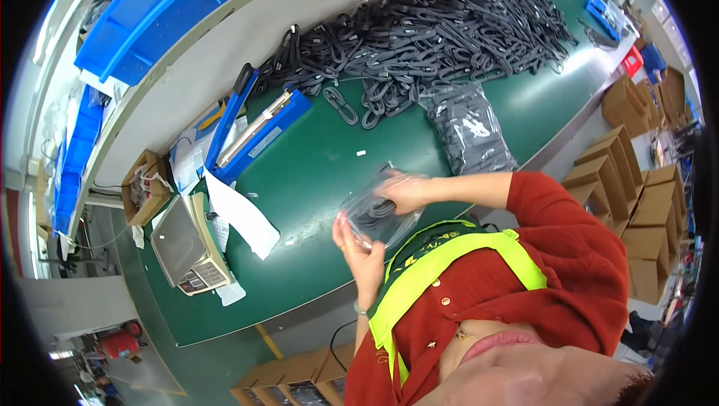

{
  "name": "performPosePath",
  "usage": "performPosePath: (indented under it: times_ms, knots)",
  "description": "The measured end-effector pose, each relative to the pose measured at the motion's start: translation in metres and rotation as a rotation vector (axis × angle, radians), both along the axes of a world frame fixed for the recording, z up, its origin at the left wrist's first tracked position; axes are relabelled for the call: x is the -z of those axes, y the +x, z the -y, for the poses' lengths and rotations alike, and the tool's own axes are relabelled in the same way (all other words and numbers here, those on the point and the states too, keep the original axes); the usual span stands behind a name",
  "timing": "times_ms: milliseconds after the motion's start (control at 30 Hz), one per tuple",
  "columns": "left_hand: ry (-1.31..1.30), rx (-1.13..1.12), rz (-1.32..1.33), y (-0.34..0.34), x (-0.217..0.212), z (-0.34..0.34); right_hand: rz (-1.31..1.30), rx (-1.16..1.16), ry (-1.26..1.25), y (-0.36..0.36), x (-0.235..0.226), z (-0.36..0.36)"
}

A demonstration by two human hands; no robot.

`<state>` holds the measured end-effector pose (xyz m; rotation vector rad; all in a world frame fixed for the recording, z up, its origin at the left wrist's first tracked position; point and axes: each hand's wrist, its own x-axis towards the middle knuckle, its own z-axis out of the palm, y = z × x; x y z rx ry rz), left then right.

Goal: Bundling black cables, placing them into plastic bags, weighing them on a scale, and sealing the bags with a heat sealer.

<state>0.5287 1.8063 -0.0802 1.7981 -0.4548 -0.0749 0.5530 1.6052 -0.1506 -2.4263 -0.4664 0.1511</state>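
Over the near part of the green table, my left hand [362, 252] grips the lower edge of a clear plastic bag [408, 220], thumb and fingers curled at its side. Dark looped cables [372, 211] show through the film. My right hand [404, 190] is closed at the bag's upper right, fingers around or just inside the film on the cables; its fingertips are partly hidden. To the right of my hands a filled clear bag of bundled cables [473, 132] lies flat on the table. One loose cable bundle [341, 105] rests apart from the heap.
A large heap of black cable bundles [449, 31] covers the far side of the green table [314, 174]. At left stand a blue heat sealer [255, 136], a weighing scale [191, 245], a white paper strip [243, 215] and a small carton [146, 190]. Cardboard boxes [651, 245] stand at right.
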Motion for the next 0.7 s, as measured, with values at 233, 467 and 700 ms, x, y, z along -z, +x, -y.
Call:
performPosePath:
  times_ms: [233, 467, 700]
  knots:
    - [-0.225, 0.174, -0.317, -0.015, -0.012, 0.011, -0.307, -0.223, -0.486, 0.01, -0.006, -0.029]
    - [-0.366, -0.023, -0.37, 0.001, -0.016, -0.012, -0.159, -0.369, -0.363, 0.04, -0.04, -0.033]
    - [-0.293, -0.129, -0.5, 0.025, -0.023, -0.007, 0.437, 0.682, -0.231, 0.151, -0.016, 0.21]
